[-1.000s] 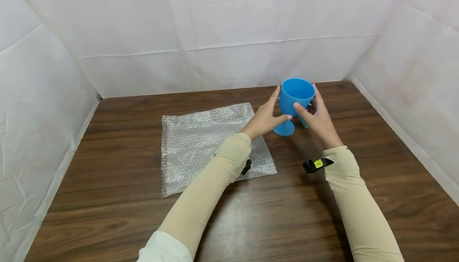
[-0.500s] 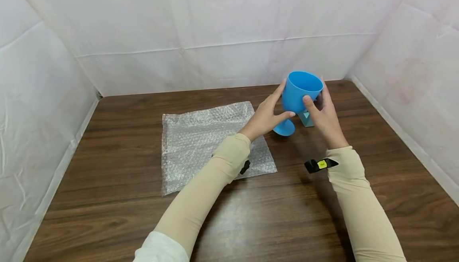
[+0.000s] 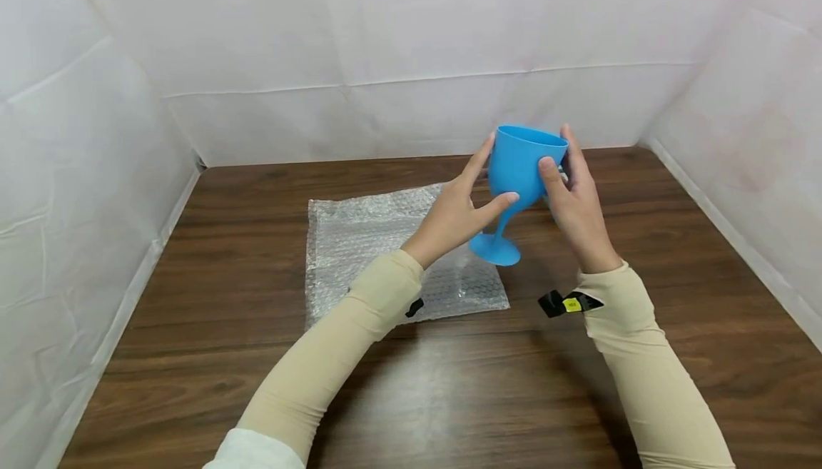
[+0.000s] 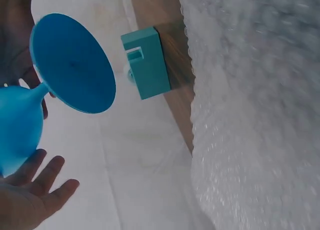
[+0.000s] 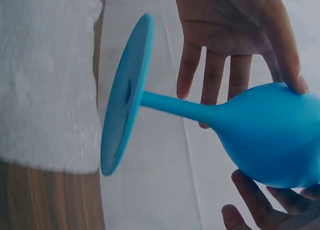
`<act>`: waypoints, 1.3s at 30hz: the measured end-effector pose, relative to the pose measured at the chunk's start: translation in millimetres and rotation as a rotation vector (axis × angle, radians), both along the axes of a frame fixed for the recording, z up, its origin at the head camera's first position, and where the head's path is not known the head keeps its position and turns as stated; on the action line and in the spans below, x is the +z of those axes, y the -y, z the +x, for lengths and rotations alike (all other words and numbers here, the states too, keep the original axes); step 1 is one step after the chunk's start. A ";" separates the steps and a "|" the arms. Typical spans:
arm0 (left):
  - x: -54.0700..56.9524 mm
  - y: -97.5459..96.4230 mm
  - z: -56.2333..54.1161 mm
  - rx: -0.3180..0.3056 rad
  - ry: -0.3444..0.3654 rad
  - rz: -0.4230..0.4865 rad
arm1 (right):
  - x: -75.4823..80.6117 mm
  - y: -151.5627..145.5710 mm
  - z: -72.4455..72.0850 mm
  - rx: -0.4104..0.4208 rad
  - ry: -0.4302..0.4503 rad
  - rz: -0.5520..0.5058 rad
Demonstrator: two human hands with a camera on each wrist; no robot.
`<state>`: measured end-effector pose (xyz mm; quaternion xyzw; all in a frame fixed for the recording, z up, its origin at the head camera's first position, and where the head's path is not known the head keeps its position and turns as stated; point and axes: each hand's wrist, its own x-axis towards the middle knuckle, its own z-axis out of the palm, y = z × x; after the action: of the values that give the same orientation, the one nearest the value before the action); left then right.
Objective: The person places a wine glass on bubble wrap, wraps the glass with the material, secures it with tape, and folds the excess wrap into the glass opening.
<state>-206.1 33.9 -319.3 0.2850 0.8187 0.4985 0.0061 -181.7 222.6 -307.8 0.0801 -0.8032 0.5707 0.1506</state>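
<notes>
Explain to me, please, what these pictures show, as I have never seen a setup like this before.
There is no robot here: the two bare hands belong to a person in beige sleeves. The wide picture comes from a camera worn on the head, looking forward and down; the other two come from cameras on the left and right wrists, so they look turned and close up.

On the dark wooden table lies bubble wrap. The left hand and right hand together hold a blue goblet by its bowl, one on each side. It is lifted and slightly tilted; the left wrist view shows the underside of its round foot. That view also shows a teal block, mostly hidden in the head view.
</notes>
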 end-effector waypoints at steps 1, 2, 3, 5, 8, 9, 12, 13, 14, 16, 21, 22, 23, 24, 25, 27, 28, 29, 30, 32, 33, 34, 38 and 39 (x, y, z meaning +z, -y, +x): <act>0.8 4.2 2.3 0.017 0.010 0.002 | 0.4 3.8 0.2 0.013 0.004 0.008; 1.4 8.6 4.7 0.036 0.021 0.000 | 0.7 7.8 0.3 0.026 0.014 0.013; 1.6 13.1 6.8 0.055 0.028 0.000 | 0.7 11.9 0.1 0.042 0.024 0.015; 1.8 22.9 11.3 0.099 0.042 -0.002 | 0.3 20.8 -0.5 0.069 0.041 0.016; 1.9 37.4 16.9 0.153 0.059 0.002 | -1.1 35.0 -1.8 0.130 0.066 -0.033; 1.7 41.9 18.1 0.165 0.062 0.007 | -1.5 39.4 -1.8 0.148 0.073 -0.054; 1.6 54.5 21.3 0.198 0.074 0.022 | -2.0 51.9 -3.7 0.200 0.102 -0.108; 1.7 58.6 22.2 0.209 0.077 0.024 | -2.0 55.8 -4.5 0.213 0.110 -0.120; 1.9 62.7 23.0 0.222 0.084 0.025 | -2.1 59.5 -5.6 0.222 0.120 -0.120; 2.1 70.9 24.5 0.243 0.099 0.025 | -2.5 67.1 -8.2 0.244 0.136 -0.118; 3.2 91.9 28.0 0.273 0.123 0.034 | -3.1 87.0 -12.8 0.272 0.175 -0.091; 3.4 96.2 28.4 0.277 0.127 0.037 | -3.4 91.1 -13.8 0.274 0.182 -0.081; 3.6 100.6 29.0 0.283 0.131 0.038 | -3.7 95.2 -15.0 0.278 0.190 -0.074; 3.5 105.2 29.7 0.287 0.136 0.039 | -4.0 99.2 -16.2 0.286 0.193 -0.065; 3.3 109.6 30.2 0.295 0.142 0.036 | -4.5 103.1 -17.4 0.293 0.199 -0.056; 2.6 118.0 31.3 0.306 0.155 0.033 | -5.7 110.9 -19.8 0.304 0.213 -0.048; 1.9 121.8 31.5 0.308 0.158 0.033 | -6.9 114.5 -21.3 0.308 0.218 -0.041; 1.1 125.5 31.9 0.314 0.162 0.026 | -7.9 117.8 -22.3 0.314 0.221 -0.037; 0.2 129.0 32.2 0.318 0.169 0.025 | -9.2 120.9 -23.2 0.318 0.224 -0.034; -1.9 135.2 32.2 0.330 0.176 0.017 | -12.1 126.0 -24.6 0.331 0.235 -0.030; -3.1 138.2 31.9 0.335 0.177 0.013 | -13.4 128.1 -24.9 0.337 0.243 -0.026; -4.2 141.2 31.5 0.342 0.179 0.007 | -15.1 129.9 -25.6 0.345 0.253 -0.024; -8.1 152.2 28.6 0.359 0.200 -0.006 | -20.9 136.3 -28.4 0.378 0.300 -0.010; -8.7 154.7 27.7 0.363 0.207 -0.008 | -22.3 138.0 -29.7 0.384 0.312 -0.009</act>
<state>-178.4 -120.8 -328.0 0.0800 0.8534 0.5150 0.0014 -211.4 84.6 -330.1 0.1414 -0.7842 0.5979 -0.0862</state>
